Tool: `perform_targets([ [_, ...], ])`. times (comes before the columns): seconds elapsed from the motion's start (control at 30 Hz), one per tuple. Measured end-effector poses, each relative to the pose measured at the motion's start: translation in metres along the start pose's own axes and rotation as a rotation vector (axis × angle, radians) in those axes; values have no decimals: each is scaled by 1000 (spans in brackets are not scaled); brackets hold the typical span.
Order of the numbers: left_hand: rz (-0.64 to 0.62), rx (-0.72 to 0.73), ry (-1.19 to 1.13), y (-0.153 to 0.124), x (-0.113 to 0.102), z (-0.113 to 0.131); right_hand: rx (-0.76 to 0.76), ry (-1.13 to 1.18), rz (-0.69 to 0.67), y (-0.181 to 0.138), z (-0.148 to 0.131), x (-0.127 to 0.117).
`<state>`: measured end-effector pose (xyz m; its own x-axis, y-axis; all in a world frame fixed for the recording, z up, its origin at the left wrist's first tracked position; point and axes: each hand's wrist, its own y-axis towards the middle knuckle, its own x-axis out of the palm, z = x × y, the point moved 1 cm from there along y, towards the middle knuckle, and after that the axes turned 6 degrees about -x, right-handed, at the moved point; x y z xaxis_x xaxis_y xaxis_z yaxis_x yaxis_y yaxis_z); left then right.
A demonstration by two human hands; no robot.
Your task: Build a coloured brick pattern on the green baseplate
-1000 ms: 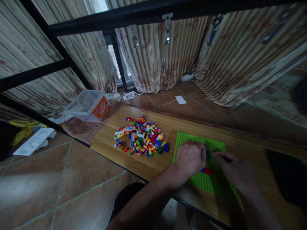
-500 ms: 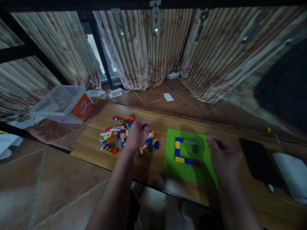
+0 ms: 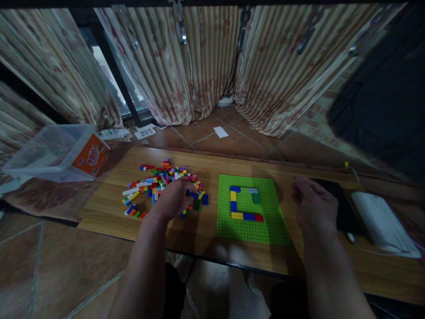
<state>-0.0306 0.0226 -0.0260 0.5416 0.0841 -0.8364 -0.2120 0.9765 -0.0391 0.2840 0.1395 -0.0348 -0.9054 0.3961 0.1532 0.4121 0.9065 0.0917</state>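
Far left, there's the clear plastic box (image 3: 49, 153) with its orange label, just past the end of my worktop (image 3: 199, 232). Next, the heap of loose bricks (image 3: 146, 188), and my left hand (image 3: 174, 199) is right over it, fingers bent down at its right side, a blue brick (image 3: 191, 193) by the fingertips; whether I'm gripping it, I can't tell. Then the green baseplate (image 3: 226, 232), flat between my two hands, carrying a bent line of blue, yellow and red bricks (image 3: 243, 216), with a grey brick (image 3: 253, 190) and green brick (image 3: 256, 199) apart from it. My right hand (image 3: 315, 204) hovers beyond its right edge, fingers curled narrow, contents hidden. Rightmost, a white device (image 3: 381, 221).
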Motion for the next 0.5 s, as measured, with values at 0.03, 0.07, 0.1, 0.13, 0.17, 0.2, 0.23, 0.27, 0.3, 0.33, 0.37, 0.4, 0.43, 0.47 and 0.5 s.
perform_targets([
  [0.03,2,-7,-14,0,-1,-1,-7,-10,-10,0,0,0],
  [0.07,1,-11,-40,-1,-3,-1,-13,-20,-21,-1,1,0],
  [0.1,-1,-13,-81,-2,-4,0,-15,-30,-33,-2,2,1],
  [0.13,-5,-12,-142,-2,-6,2,-11,-38,-53,-3,3,2],
  [0.17,-15,-5,-223,-3,-6,4,-2,-46,-82,-5,5,3],
  [0.2,-26,1,-320,-3,-6,8,8,-51,-119,-8,6,5],
  [0.23,-41,1,-421,-3,-5,13,15,-56,-167,-12,6,7],
  [0.27,-56,-9,-522,-2,-3,18,16,-66,-224,-17,6,10],
  [0.3,-72,-28,-620,-1,1,24,11,-81,-287,-23,5,13],
  [0.33,-93,-54,-712,0,5,30,-6,-107,-362,-29,4,16],
  [0.37,-119,-87,-802,1,10,35,-30,-143,-435,-35,2,19],
  [0.4,-148,-122,-891,1,16,41,-47,-165,-541,-41,0,22],
  [0.43,-176,-156,-978,2,22,46,-60,-162,-625,-47,-2,24],
  [0.47,-202,-189,-1058,3,27,51,-65,-144,-697,-52,-4,26],
  [0.5,-228,-220,-1128,3,33,56,-66,-127,-767,-57,-5,28],
])
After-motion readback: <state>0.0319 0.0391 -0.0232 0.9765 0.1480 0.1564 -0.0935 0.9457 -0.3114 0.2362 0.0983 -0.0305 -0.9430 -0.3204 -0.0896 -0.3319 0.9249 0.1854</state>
